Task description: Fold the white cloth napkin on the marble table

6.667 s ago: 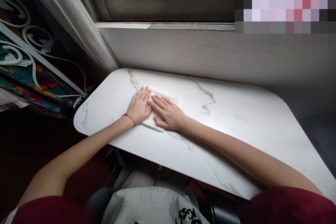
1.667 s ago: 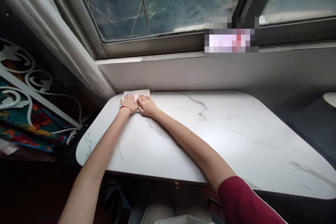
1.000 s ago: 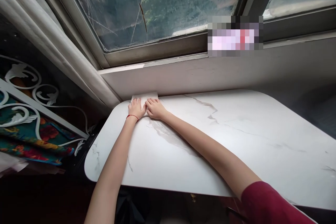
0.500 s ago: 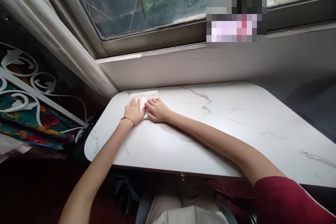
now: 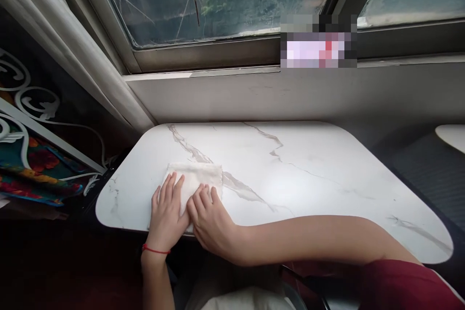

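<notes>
A white cloth point(image 5: 198, 173) lies flat on the white marble-patterned table point(image 5: 312, 169), close to the near edge at the left. My left hand point(image 5: 167, 210) presses flat on the cloth's left part, fingers stretched out; a red string circles that wrist. Just right of it, my right hand point(image 5: 210, 218) rests on the cloth with fingers slightly bent and palm down. The two hands touch near the thumbs. Part of the cloth is hidden beneath them.
A window point(image 5: 218, 5) and low wall point(image 5: 218, 94) stand behind the table. Hanging at the left is a pale curtain point(image 5: 72, 34), with white scrolled metalwork point(image 5: 39, 104) below it. A blurred-out patch point(image 5: 316, 48) covers something on the sill.
Both hands have slid the cloth from the table's far left edge toward me, to the near edge. The view has shifted slightly.
</notes>
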### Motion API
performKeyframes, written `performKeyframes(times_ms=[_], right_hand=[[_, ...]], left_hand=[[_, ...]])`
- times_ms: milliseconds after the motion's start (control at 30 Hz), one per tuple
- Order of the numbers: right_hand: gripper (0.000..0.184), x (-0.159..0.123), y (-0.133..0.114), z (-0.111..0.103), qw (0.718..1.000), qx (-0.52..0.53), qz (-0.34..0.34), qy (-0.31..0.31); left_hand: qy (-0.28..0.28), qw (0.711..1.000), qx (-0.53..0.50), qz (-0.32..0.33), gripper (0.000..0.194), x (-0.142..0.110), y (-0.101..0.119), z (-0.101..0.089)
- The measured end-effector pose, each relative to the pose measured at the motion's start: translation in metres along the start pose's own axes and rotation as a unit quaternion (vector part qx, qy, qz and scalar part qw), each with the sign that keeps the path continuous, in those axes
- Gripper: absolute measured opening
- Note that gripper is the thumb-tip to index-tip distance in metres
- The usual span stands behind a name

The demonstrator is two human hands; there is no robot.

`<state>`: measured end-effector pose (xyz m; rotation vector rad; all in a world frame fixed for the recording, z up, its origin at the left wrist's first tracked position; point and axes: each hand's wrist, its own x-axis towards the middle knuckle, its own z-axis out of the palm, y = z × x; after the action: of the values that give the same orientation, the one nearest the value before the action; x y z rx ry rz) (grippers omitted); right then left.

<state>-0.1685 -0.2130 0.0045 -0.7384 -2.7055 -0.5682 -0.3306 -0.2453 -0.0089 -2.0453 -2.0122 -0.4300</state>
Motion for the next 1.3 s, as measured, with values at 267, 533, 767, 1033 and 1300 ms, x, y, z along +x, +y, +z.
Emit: performKeyframes(times_ms=[267,533,767,1033,1300], right_hand=[[0.059,0.005,0.013,-0.002,0.999,0.005,-0.031,0.022],[0.052,0.009,0.024,-0.003,0.998,0.029,-0.062,0.006],[0.048,0.011,0.029,-0.009,0.996,0.069,-0.060,-0.015],[0.034,-0.004,0.026,0.012,0.996,0.023,0.085,-0.007],[0.045,0.040,0.105,0.048,0.983,0.094,0.137,-0.073]], left_hand=[[0.028,0.999,-0.026,0.011,0.056,0.002,-0.003,0.002],[0.017,0.998,-0.038,-0.035,0.058,0.005,0.008,-0.004],[-0.027,0.998,-0.024,-0.055,0.059,0.007,0.016,-0.010],[-0.203,0.979,-0.004,-0.002,0.066,0.057,0.026,-0.015],[-0.269,0.963,0.033,0.015,0.068,0.161,0.036,0.009]])
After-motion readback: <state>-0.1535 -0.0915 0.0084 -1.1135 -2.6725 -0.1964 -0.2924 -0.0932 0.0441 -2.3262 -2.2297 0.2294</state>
